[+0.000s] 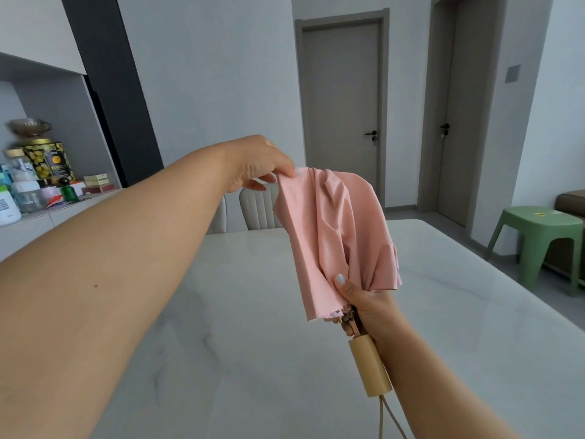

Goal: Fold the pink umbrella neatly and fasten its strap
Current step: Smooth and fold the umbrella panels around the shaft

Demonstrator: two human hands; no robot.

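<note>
Surface: white marble, bare, lower frame | room: two grey doors top, green stool right | pink umbrella centre, above surface | right hand clenched round its base | left hand pinching canopy's top corner

Pink umbrella, tan handle; white marbled table; green stool.
</note>
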